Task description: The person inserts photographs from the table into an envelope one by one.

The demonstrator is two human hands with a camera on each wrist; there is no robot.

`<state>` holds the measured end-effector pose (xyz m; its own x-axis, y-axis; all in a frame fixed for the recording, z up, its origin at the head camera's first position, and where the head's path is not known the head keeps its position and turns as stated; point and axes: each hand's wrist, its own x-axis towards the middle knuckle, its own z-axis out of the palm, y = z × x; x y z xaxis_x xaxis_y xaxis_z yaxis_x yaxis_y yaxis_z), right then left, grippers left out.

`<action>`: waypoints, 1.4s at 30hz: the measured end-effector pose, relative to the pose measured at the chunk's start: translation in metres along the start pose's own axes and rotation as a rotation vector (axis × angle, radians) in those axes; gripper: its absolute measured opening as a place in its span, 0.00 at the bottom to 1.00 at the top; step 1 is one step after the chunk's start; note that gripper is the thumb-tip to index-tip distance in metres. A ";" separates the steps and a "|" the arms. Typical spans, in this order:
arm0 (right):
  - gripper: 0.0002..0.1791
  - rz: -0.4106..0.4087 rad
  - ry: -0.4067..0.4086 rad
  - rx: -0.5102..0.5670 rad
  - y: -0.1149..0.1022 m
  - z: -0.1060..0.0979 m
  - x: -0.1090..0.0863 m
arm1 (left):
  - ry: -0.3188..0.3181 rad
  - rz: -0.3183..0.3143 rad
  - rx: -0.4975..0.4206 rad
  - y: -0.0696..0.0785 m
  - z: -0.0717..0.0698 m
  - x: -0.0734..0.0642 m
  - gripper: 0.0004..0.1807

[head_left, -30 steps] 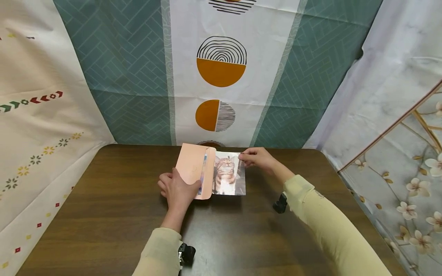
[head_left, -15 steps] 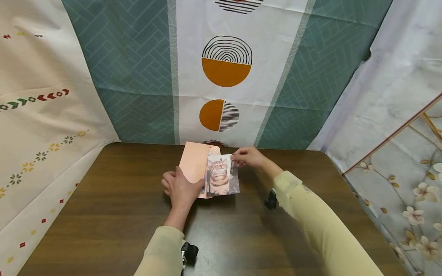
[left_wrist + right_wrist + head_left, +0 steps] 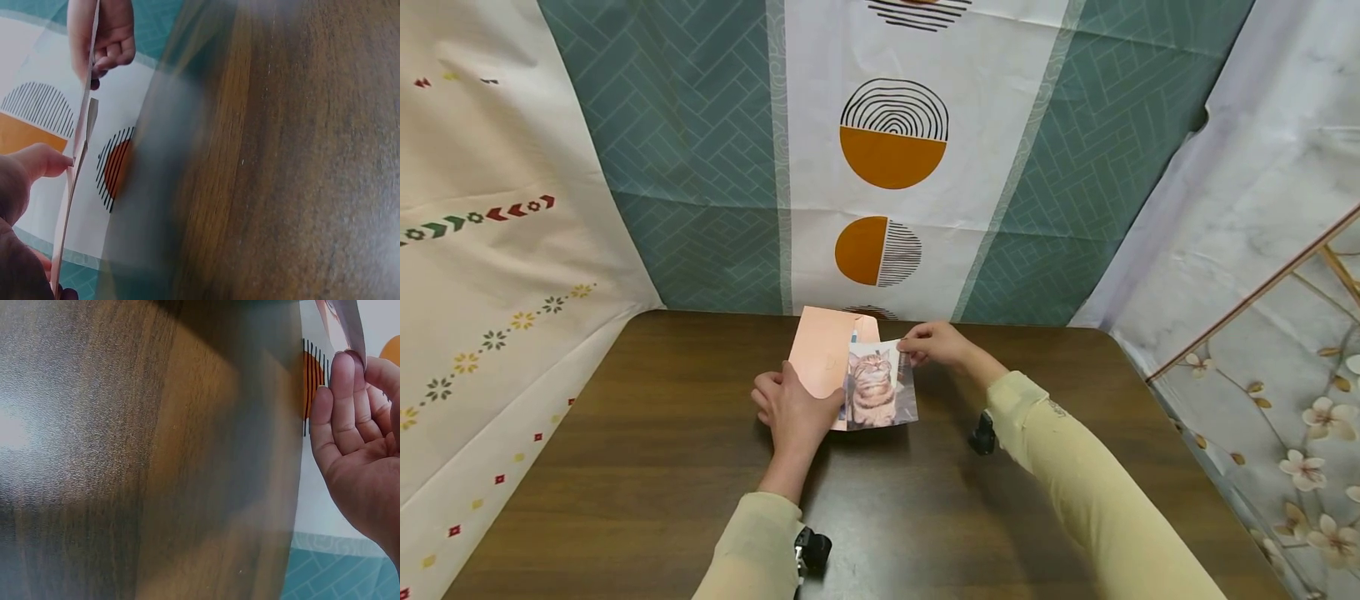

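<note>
My left hand (image 3: pixel 797 412) grips a peach-coloured envelope (image 3: pixel 818 350) by its left and lower part, thumb in front and fingers behind. In the left wrist view the envelope (image 3: pixel 65 219) shows edge-on. My right hand (image 3: pixel 936 343) pinches the upper right corner of a cat picture (image 3: pixel 874 392), a sheet that looks glossy. This picture overlaps the envelope's open right side; whether its left edge lies inside or in front I cannot tell. A bluish strip shows at the envelope's opening. In the right wrist view, thumb and fingertips hold the sheet (image 3: pixel 350 325).
Both hands are above the far part of a dark brown wooden table (image 3: pixel 647 467). A patterned cloth (image 3: pixel 700 167) hangs right behind its back edge, with more cloths at left and right. Each wrist carries a small black camera (image 3: pixel 812 550).
My right hand has moved left with the cat picture, bringing it across the envelope's opening and slightly lower. The left hand keeps its grip on the envelope. The head view has shifted slightly.
</note>
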<state>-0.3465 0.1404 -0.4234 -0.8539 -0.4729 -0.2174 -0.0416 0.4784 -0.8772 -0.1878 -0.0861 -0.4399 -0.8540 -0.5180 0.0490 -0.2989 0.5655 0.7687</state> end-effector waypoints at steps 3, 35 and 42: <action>0.09 0.006 0.004 0.013 0.003 0.000 0.000 | 0.005 -0.002 0.004 -0.001 0.000 0.000 0.56; 0.09 -0.045 0.069 0.072 -0.015 0.020 0.015 | 0.013 0.028 0.023 0.005 0.004 -0.003 0.56; 0.10 -0.039 0.071 0.080 -0.019 0.035 0.015 | 0.008 0.023 -0.001 0.007 0.003 -0.006 0.59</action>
<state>-0.3398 0.0982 -0.4252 -0.8870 -0.4354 -0.1540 -0.0367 0.3990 -0.9162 -0.1863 -0.0769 -0.4369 -0.8569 -0.5105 0.0718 -0.2793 0.5767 0.7677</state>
